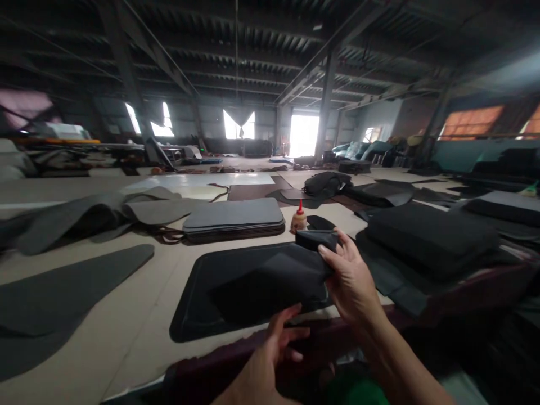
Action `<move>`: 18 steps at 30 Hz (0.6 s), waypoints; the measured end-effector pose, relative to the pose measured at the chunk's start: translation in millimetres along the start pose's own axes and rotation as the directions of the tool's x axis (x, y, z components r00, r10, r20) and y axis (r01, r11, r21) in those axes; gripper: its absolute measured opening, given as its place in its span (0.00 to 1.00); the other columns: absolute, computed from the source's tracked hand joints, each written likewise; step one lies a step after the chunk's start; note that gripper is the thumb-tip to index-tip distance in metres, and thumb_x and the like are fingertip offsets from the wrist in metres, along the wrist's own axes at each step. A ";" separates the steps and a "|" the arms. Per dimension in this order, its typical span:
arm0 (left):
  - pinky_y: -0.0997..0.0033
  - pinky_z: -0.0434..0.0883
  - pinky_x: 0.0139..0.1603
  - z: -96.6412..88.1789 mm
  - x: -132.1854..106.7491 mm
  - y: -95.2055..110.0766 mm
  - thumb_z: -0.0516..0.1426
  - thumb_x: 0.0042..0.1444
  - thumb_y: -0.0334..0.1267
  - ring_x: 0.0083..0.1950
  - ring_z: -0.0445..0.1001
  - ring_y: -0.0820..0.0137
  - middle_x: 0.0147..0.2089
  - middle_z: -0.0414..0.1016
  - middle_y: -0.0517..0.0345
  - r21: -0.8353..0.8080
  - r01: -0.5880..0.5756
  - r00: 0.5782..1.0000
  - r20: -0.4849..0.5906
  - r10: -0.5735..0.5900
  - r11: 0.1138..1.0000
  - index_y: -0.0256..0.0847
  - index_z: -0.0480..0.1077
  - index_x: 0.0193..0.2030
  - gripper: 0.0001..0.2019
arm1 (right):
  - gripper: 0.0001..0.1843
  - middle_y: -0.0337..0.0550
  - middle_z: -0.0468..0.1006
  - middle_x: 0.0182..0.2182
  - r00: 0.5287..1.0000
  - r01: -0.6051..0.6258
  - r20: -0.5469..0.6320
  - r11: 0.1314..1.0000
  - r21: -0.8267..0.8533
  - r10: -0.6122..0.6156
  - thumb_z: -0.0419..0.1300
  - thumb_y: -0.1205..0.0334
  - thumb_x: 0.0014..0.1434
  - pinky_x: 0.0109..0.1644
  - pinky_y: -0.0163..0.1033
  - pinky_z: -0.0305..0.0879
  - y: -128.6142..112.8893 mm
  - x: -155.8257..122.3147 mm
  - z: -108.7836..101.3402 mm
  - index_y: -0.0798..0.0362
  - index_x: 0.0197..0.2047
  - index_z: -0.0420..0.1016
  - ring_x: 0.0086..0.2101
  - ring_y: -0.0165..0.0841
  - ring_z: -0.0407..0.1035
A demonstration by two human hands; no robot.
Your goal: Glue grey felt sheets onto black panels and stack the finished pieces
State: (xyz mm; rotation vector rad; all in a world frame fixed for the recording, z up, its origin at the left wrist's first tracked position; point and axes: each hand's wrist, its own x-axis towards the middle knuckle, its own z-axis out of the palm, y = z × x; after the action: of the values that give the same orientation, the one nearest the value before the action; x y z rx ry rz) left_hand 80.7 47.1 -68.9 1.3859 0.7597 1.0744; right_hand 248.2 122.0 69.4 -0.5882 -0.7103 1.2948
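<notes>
My right hand (352, 273) pinches the upper right edge of a thin black sheet of material (274, 275), which hangs from it at a slant. Below that sheet, a black panel with rounded corners (189, 306) lies flat near the front edge of the table. My left hand (280, 343) is in front of the panel, its fingers spread and nothing in them. A glue bottle with a red pointed tip (298, 220) stands just beyond the raised sheet. Left of the bottle is a stack of grey rounded panels (234, 216).
A bulky black stack of material (426, 236) sits at the right. Grey curled sheets (156, 208) and a large dark grey cut piece (76, 298) lie on the left of the pale table (139, 318). A dark bundle (327, 183) rests farther back.
</notes>
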 end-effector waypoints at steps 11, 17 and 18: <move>0.67 0.76 0.36 1.6 -6.7 70.7 0.76 0.33 0.50 0.33 0.74 0.66 0.32 0.76 0.53 -0.509 -0.131 0.631 -0.705 -0.325 0.851 0.35 0.74 0.31 0.26 | 0.43 0.35 0.80 0.39 0.962 -0.235 -0.103 0.958 0.167 0.254 0.77 0.71 0.34 0.27 0.26 0.70 11.8 -9.3 -12.4 0.47 0.55 0.71 0.30 0.26 0.74; 0.74 0.75 0.27 -33.3 -25.1 71.6 0.76 0.32 0.47 0.25 0.68 0.72 0.21 0.66 0.63 -0.369 -0.043 0.546 -0.787 -0.288 0.928 0.35 0.69 0.22 0.23 | 0.37 0.38 0.82 0.37 0.961 -0.187 -0.133 0.923 0.337 0.244 0.74 0.73 0.39 0.39 0.32 0.77 -0.7 14.9 -43.5 0.46 0.54 0.74 0.35 0.29 0.76; 0.74 0.75 0.26 -40.8 -28.4 72.4 0.77 0.30 0.45 0.26 0.69 0.73 0.25 0.69 0.62 -0.360 -0.051 0.497 -0.818 -0.289 0.932 0.35 0.72 0.25 0.23 | 0.35 0.40 0.82 0.40 0.965 -0.163 -0.142 0.929 0.333 0.221 0.74 0.73 0.40 0.41 0.33 0.77 -1.5 19.6 -50.0 0.47 0.52 0.75 0.37 0.30 0.77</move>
State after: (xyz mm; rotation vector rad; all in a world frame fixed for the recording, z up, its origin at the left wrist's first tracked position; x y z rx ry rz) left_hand 22.3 28.0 -6.2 0.3750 1.2912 1.7181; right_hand 289.2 141.0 40.4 -0.5089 -0.2896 1.4824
